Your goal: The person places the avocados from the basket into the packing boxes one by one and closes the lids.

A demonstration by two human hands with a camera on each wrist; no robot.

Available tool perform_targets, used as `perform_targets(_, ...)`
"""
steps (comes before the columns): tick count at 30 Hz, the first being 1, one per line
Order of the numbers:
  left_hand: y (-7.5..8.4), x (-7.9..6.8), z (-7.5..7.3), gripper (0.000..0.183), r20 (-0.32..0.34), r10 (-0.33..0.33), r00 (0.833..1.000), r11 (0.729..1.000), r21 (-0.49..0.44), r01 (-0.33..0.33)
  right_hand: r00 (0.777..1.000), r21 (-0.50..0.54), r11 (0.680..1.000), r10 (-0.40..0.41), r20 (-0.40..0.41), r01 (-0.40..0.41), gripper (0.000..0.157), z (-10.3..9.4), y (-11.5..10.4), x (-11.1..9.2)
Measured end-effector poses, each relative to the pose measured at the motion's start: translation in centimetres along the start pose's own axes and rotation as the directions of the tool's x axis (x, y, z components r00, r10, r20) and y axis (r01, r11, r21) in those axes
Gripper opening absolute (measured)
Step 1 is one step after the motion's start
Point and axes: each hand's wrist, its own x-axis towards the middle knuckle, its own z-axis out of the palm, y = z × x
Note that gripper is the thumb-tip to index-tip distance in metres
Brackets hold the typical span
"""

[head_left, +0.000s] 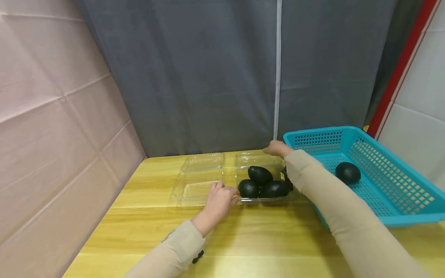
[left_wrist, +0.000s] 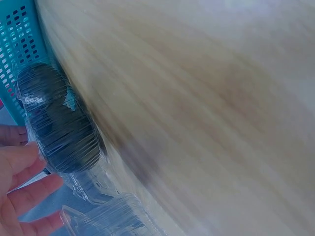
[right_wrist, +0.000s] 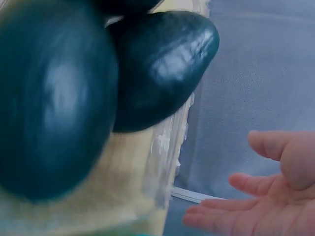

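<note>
Three dark avocados (head_left: 260, 176) sit in a clear plastic clamshell box (head_left: 265, 200) whose lid (head_left: 255, 158) lies back, raised away from them. My left hand (head_left: 219, 200) is at the box's front left corner. In the left wrist view, that hand's fingers (left_wrist: 37, 194) are spread and fairly straight, close against the clear plastic. My right hand (head_left: 278, 148) reaches to the lid's back right corner. The right wrist view shows this hand (right_wrist: 268, 196) with extended fingers and nothing in the palm, beyond the avocados (right_wrist: 165, 69). Whether it touches the lid is hidden.
A second clear clamshell box (head_left: 198, 185), opened out and without avocados, lies left of the first. At right, a blue plastic basket (head_left: 406, 221) holds one avocado (head_left: 347, 173). A grey curtain (head_left: 208, 77) hangs behind the wooden table (head_left: 250, 239).
</note>
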Motion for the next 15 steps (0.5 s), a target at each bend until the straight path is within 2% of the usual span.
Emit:
perform_targets(1, 0.0, 0.0, 0.0, 0.012, 0.004, -0.002, 1.000, 1.000, 0.000, 0.002, 1.000, 0.040, 0.999, 0.018, 0.026, -0.019, 0.083, 0.2, 0.1, 0.3)
perform_targets(3, 0.0, 0.1, 0.0, 0.012, 0.017, -0.004, 1.000, 1.000, 0.001, 0.004, 0.997, 0.127, 0.990, 0.057, 0.049, -0.063, 0.090, 1.0, 0.5, 0.9)
perform_targets(7, 0.1, 0.3, -0.1, 0.013, 0.047, 0.001, 0.999, 1.000, -0.018, 0.000, 0.986, 0.283, 0.949, 0.104, 0.129, -0.137, 0.090, 1.3, 0.0, -0.5)
perform_targets(9, 0.2, 0.3, 0.0, 0.014, 0.062, 0.015, 0.998, 1.000, -0.023, -0.013, 0.981, 0.317, 0.934, 0.125, 0.149, -0.167, 0.097, 2.6, 2.1, 1.6)
perform_targets(12, 0.2, 0.3, 0.1, 0.015, 0.079, 0.035, 0.996, 0.999, -0.022, -0.034, 0.975, 0.365, 0.910, 0.145, 0.168, -0.198, 0.099, 3.9, 4.4, 3.9)
perform_targets(14, 0.2, 0.3, 0.2, 0.015, 0.084, 0.045, 0.995, 0.999, -0.021, -0.043, 0.973, 0.378, 0.904, 0.136, 0.189, -0.199, 0.096, 4.5, 5.6, 4.9)
perform_targets(15, 0.1, 0.2, 0.2, 0.015, 0.081, 0.048, 0.996, 0.999, -0.021, -0.047, 0.972, 0.371, 0.909, 0.122, 0.198, -0.190, 0.090, 4.2, 4.9, 3.9)
